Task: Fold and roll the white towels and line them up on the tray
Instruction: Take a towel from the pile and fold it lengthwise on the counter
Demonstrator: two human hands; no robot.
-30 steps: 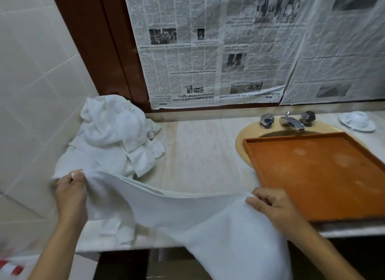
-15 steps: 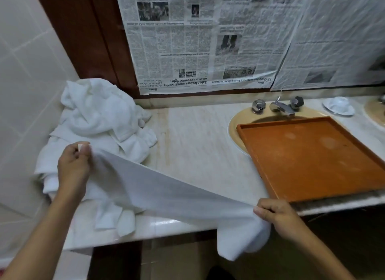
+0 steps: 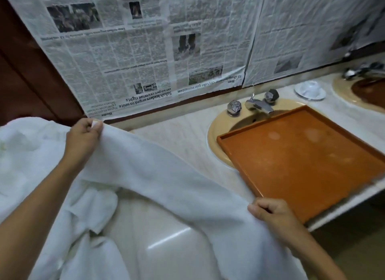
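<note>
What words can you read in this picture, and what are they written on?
"Sabah leaders urged to unite on 40 pct revenue rights": upside-down headline on the newspaper on the wall.
"KK-Changsha inter-city talks gain momentum": upside-down headline, same newspaper.
"Home": at its page corner.
The small print and the right-hand sheet are too blurred to read.
Nothing is written on the tray.

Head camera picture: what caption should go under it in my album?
Left hand and right hand stretch a towel above the counter, next to the orange tray over the sink.
</note>
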